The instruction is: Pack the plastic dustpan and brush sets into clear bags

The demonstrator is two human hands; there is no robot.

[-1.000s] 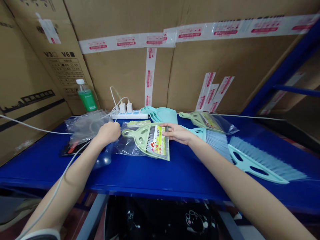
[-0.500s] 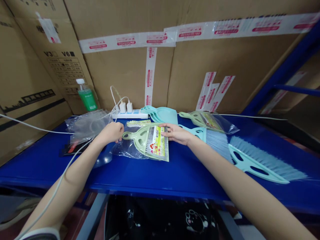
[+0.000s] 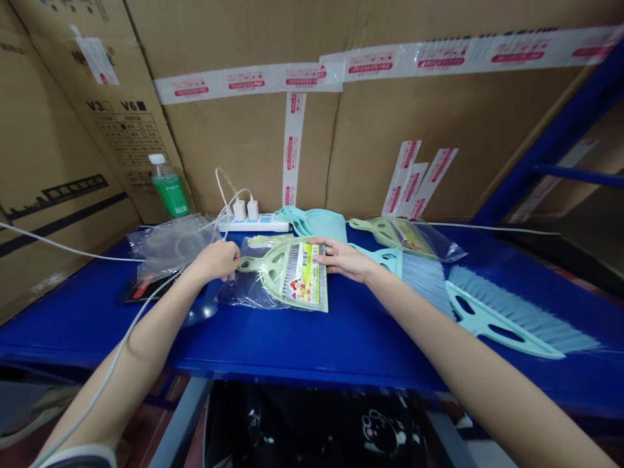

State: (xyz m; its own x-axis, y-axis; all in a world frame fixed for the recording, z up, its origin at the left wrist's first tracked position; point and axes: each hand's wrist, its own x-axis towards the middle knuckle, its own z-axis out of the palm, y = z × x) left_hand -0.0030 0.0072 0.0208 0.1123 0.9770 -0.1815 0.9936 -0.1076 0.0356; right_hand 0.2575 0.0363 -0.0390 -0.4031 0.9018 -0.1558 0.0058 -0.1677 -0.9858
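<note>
A light green dustpan and brush set point(image 3: 280, 273) with a bright printed label lies tilted over a clear plastic bag point(image 3: 244, 292) on the blue table. My right hand point(image 3: 341, 259) grips the set's far right edge, thumb and fingers on the label side. At the handle end, my left hand point(image 3: 219, 260) is closed in a pinch, apparently on the bag's film; its fingertips are partly hidden. Behind the set are light blue dustpans point(image 3: 322, 224), stacked. Beneath and beyond my right forearm lies a blue brush point(image 3: 422, 279).
Another bagged green set point(image 3: 404, 235) lies at the back right, and a second blue brush point(image 3: 511, 318) at the right. Crumpled clear bags point(image 3: 170, 244), a power strip point(image 3: 266, 224) with chargers and a green bottle point(image 3: 169, 188) stand left. Cardboard boxes point(image 3: 234, 143) wall the back.
The dustpan and brush set has shifted very slightly, its lower edge a little higher. Both hands keep almost the same places and grips.
</note>
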